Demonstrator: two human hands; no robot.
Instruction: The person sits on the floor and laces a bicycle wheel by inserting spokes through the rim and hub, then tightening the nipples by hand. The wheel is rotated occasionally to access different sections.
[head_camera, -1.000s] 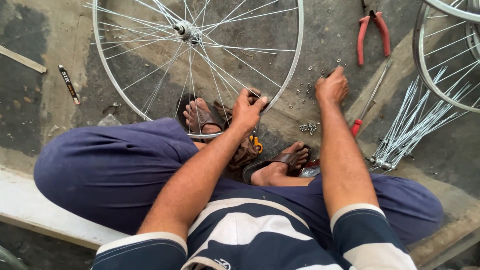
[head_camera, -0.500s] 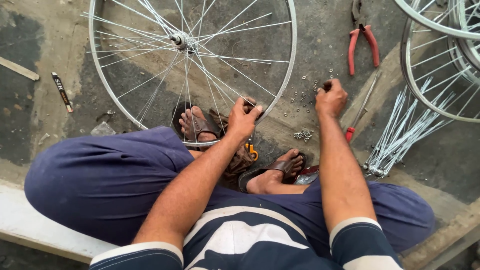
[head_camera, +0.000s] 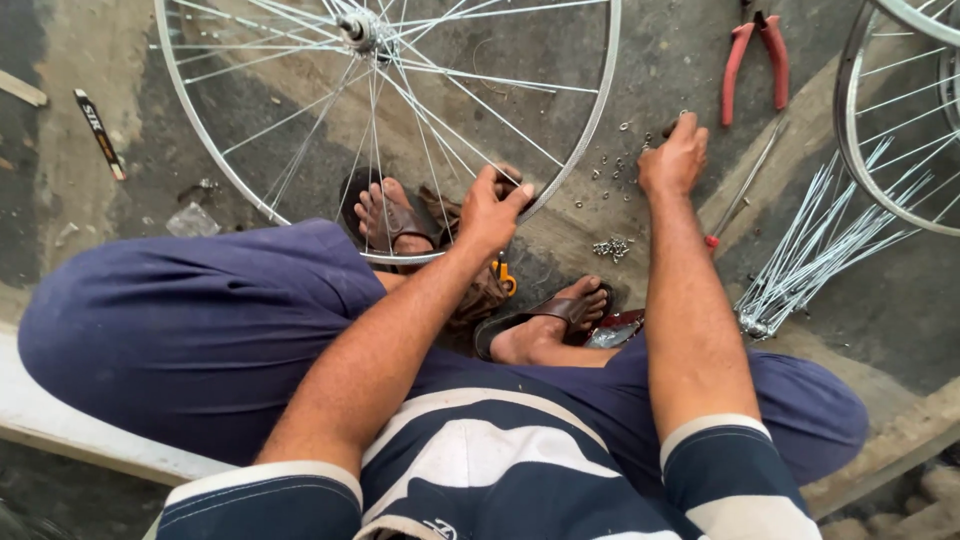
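Left hand: the left hand (head_camera: 492, 212) sat just below the centre of the frame, fingers and thumb clamped on the lower rim of the bicycle wheel (head_camera: 590, 120).
Right hand: the right hand (head_camera: 676, 157) was right of centre, knuckles up, fingertips pinched down at the floor among the small metal nuts (head_camera: 612, 247); whether it held one could not be told.
Wheel: the bicycle wheel filled the upper centre, lying nearly flat over the feet, its hub (head_camera: 357, 28) at the top edge with spokes fanning to the silver rim.
Loose nuts: scattered over the concrete between the wheel rim and the right hand, with a tighter cluster lower down near the right foot; they lay bare on the floor, in no tray or box.
Spoke bundle: loose spokes (head_camera: 820, 250) lay fanned at the right, just under a second wheel (head_camera: 880, 130) in the upper right corner.
Pliers: red-handled pliers (head_camera: 755, 60) lay at the top right, apart from the right hand.
Screwdriver: a red-handled screwdriver (head_camera: 742, 195) lay slanted between the right forearm and the spokes.
Feet: both in brown sandals (head_camera: 560, 310), lower centre, the left foot under the wheel rim.
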